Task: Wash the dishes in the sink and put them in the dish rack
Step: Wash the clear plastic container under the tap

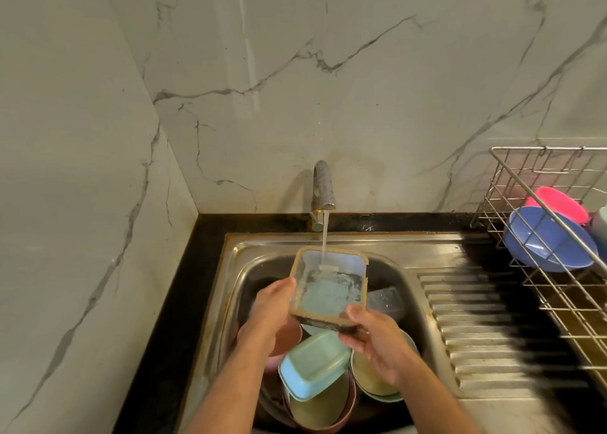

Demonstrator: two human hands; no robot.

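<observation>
Over sink (387, 253), curled hands apparently tilt container (328, 289).

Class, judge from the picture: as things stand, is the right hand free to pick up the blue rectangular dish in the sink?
Probably not yet. The right hand grips the clear container under the running tap. The blue rectangular dish lies uncovered just below it, so nothing else blocks the way.
</observation>
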